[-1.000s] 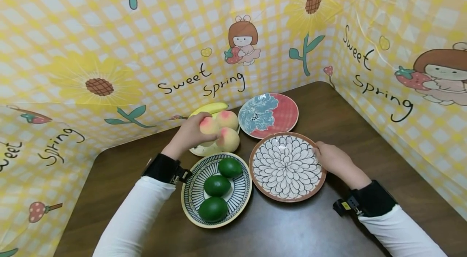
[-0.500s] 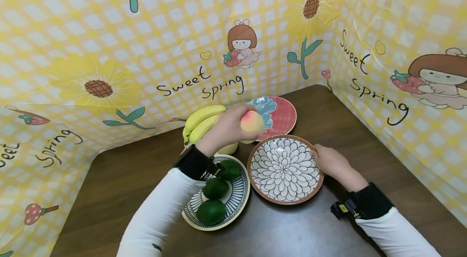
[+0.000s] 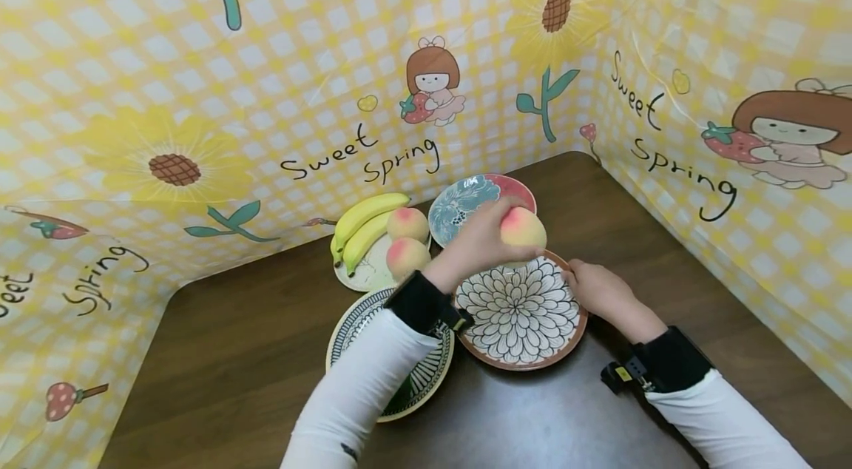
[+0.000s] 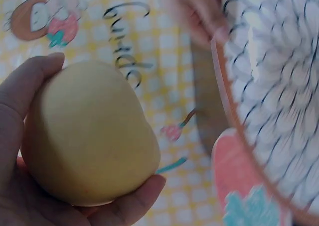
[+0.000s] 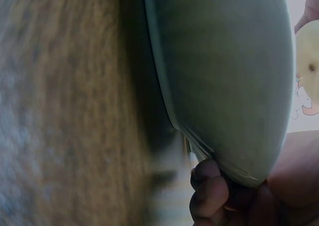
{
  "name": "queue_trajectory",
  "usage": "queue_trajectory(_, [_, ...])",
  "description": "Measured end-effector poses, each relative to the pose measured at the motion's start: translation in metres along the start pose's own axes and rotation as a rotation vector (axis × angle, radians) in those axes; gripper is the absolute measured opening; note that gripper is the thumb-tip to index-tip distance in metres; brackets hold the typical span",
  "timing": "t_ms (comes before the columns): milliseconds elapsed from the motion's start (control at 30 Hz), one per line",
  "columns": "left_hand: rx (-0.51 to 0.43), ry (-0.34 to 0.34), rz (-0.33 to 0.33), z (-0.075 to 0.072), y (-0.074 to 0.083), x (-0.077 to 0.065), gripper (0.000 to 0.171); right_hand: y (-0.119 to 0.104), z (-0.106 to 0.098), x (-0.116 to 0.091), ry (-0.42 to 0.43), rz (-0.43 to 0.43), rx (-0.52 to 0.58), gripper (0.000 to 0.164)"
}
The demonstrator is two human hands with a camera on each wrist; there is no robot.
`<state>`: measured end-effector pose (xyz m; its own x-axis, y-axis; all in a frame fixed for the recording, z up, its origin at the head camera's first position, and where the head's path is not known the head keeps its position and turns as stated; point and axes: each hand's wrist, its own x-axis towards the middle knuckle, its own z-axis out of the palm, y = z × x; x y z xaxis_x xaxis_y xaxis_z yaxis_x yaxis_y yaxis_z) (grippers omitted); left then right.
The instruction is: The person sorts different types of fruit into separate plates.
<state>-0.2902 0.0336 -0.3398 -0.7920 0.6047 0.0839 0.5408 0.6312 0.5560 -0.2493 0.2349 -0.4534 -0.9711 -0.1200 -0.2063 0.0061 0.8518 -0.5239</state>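
My left hand (image 3: pixel 474 241) grips a pink-and-yellow peach (image 3: pixel 524 229) above the far rim of the white petal-patterned plate (image 3: pixel 518 317). In the left wrist view, thumb and fingers curl round the peach (image 4: pixel 89 131). My right hand (image 3: pixel 604 293) pinches the brown rim of the petal plate at its right side. From the right wrist, the underside of the plate (image 5: pixel 229 81) shows, with fingers (image 5: pixel 209 193) curled at its edge. Two more peaches (image 3: pixel 407 223) and a bunch of bananas (image 3: pixel 366 225) lie on a pale plate (image 3: pixel 373 273) further back.
Left of the petal plate stands a striped plate (image 3: pixel 339 332); my left forearm covers most of the green fruit on it. A red-and-blue flower plate (image 3: pixel 447 214) sits behind, partly hidden by my left hand. A yellow checked cloth (image 3: pixel 299 84) borders the wooden table (image 3: pixel 220 351).
My left hand has lifted one peach from the pale plate and carried it right, to above the far rim of the petal plate. My right hand keeps its hold on the plate's rim.
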Motion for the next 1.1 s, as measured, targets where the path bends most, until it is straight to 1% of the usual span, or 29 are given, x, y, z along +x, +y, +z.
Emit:
queue_trajectory(167, [-0.025, -0.057, -0.034, 0.03, -0.004, 0.004, 0.064, -0.002, 0.002, 0.0, 0.02, -0.017, -0.007, 0.042])
queue_trajectory(233, [-0.021, -0.069, -0.046, 0.04, -0.006, 0.006, 0.063, -0.001, 0.003, 0.0, 0.026, -0.021, -0.003, 0.04])
queue_trajectory(333, [0.004, -0.078, -0.052, 0.053, -0.009, 0.009, 0.061, 0.0, 0.003, 0.0, 0.026, -0.019, 0.016, 0.038])
queue_trajectory(433, [0.028, -0.084, -0.065, 0.061, -0.011, 0.012, 0.062, 0.0, 0.002, -0.001, 0.022, -0.013, 0.025, 0.035])
queue_trajectory(600, [0.079, -0.1, -0.101, 0.07, -0.015, 0.016, 0.065, 0.0, 0.0, -0.001, 0.019, 0.0, 0.025, 0.035])
queue_trajectory(767, [0.11, -0.09, -0.135, 0.072, -0.017, 0.017, 0.067, -0.003, -0.001, 0.0, 0.031, -0.004, 0.011, 0.038])
queue_trajectory(867, [0.136, -0.078, -0.135, 0.073, -0.017, 0.015, 0.068, -0.002, -0.001, 0.0, 0.046, -0.011, -0.002, 0.039])
queue_trajectory(1000, [0.162, -0.076, -0.122, 0.077, -0.019, 0.012, 0.068, -0.001, 0.0, 0.0, 0.06, -0.02, -0.017, 0.037])
queue_trajectory(1100, [0.15, -0.082, -0.125, 0.08, -0.021, 0.009, 0.068, 0.0, 0.002, -0.001, 0.057, -0.019, -0.017, 0.035])
